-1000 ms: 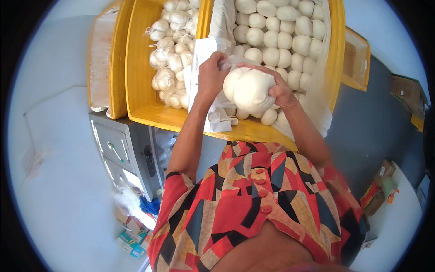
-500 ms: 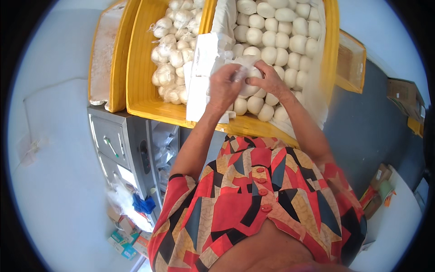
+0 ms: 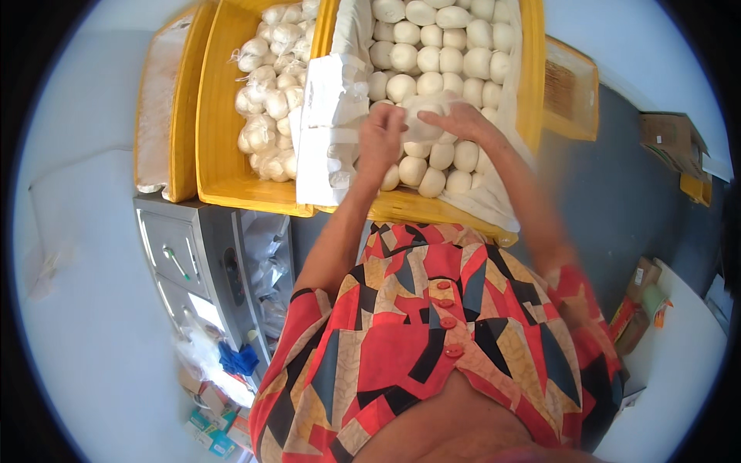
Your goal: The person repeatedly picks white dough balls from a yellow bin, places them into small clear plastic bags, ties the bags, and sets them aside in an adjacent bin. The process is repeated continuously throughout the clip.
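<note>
Rows of pale round buns [image 3: 429, 59] sit on a white cloth [image 3: 502, 202] in a yellow crate [image 3: 417, 207]. Just above them, a clear plastic bag [image 3: 421, 106] stretches between my two hands. My left hand [image 3: 381, 137] is closed with its fingertips pinching one side of the bag. On the other side, my right hand [image 3: 461, 122] grips the bag with the thumb reaching inward; its fingers are blurred. Whether a bun is inside the bag I cannot tell.
Left of the buns, a white stack [image 3: 326, 131] lies across the crate's edge. Beyond it, another yellow crate [image 3: 216, 166] holds several bagged buns [image 3: 266, 100]. A grey metal cabinet [image 3: 174, 231] stands below. Farther right are a small yellow crate [image 3: 585, 123] and a cardboard box [image 3: 670, 143].
My hands have drawn apart from close together over one bun, and the bag now spreads between them. The whole view has shifted, so the crates appear farther left.
</note>
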`<move>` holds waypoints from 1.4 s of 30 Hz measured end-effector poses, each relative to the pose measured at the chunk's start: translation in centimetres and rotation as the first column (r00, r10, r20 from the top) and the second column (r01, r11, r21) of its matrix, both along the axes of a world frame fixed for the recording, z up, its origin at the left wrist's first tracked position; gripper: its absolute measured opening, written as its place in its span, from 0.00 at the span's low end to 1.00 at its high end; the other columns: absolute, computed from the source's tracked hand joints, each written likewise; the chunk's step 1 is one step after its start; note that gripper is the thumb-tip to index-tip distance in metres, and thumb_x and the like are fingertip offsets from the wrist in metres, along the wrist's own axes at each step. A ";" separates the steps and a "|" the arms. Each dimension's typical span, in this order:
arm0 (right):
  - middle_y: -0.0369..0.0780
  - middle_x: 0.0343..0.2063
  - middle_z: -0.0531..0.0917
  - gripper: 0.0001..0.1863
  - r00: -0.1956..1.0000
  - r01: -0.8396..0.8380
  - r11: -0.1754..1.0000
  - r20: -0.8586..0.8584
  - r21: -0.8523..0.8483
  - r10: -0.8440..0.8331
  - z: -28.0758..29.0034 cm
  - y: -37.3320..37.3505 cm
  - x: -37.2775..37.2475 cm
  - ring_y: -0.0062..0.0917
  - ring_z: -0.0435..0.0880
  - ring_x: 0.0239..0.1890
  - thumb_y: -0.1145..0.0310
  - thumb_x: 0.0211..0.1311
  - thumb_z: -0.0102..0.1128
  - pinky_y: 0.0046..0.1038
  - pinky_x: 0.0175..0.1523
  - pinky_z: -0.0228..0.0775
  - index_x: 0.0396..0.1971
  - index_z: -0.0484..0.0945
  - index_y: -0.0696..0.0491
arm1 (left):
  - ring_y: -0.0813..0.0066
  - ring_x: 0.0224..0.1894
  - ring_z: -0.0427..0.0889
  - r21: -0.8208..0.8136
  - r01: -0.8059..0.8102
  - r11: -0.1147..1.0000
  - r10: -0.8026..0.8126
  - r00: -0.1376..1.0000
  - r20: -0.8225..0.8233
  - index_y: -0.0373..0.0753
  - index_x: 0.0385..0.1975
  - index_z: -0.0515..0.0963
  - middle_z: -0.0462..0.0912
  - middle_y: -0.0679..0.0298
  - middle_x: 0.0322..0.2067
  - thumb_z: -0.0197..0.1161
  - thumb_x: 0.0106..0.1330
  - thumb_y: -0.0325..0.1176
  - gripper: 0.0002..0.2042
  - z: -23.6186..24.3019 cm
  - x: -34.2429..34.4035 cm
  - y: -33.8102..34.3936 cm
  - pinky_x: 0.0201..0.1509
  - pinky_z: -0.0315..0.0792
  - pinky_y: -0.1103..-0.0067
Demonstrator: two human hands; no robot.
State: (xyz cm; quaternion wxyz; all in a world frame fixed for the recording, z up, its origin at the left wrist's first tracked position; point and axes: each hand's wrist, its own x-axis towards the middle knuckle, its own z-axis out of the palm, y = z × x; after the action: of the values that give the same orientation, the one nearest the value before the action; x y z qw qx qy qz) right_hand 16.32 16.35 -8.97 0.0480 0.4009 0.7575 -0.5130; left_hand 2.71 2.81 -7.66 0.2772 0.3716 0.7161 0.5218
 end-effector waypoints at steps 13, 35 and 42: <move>0.35 0.21 0.75 0.03 0.675 -0.565 0.020 0.448 0.825 0.586 -1.4 0.2 6.6 0.26 0.74 0.28 0.71 0.48 0.58 0.26 0.34 0.63 0.23 0.74 0.52 | 0.85 0.18 0.67 -0.129 0.001 0.992 0.070 0.837 0.542 0.37 0.35 0.75 0.75 0.68 0.22 0.61 0.65 0.31 0.05 0.2 -5.8 0.7 0.21 0.62 0.86; 0.38 0.27 0.82 0.31 0.758 0.022 0.863 -0.554 -0.504 -0.343 8.4 -2.7 -0.1 0.12 0.67 0.17 0.69 0.56 0.67 0.16 0.21 0.60 0.57 0.64 0.62 | 0.73 0.40 0.83 0.065 0.371 0.926 -0.371 0.867 0.334 0.39 0.62 0.62 0.74 0.56 0.55 0.55 0.60 0.14 0.29 7.1 -1.3 0.9 0.39 0.81 0.78; 0.34 0.21 0.78 0.26 0.789 0.066 0.868 -0.507 -0.491 -0.347 7.9 -2.2 0.8 0.11 0.66 0.17 0.74 0.52 0.65 0.15 0.21 0.56 0.51 0.68 0.63 | 0.83 0.30 0.74 0.062 0.366 0.929 -0.358 0.839 0.411 0.36 0.55 0.68 0.76 0.70 0.29 0.61 0.55 0.20 0.25 5.4 -2.7 0.3 0.36 0.71 0.84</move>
State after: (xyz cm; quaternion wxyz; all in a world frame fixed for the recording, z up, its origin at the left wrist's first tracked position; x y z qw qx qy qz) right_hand 17.08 14.18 -1.05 -0.1522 0.2856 0.5461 -0.7727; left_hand 0.01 3.15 -2.31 0.5196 0.3779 0.5626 0.5203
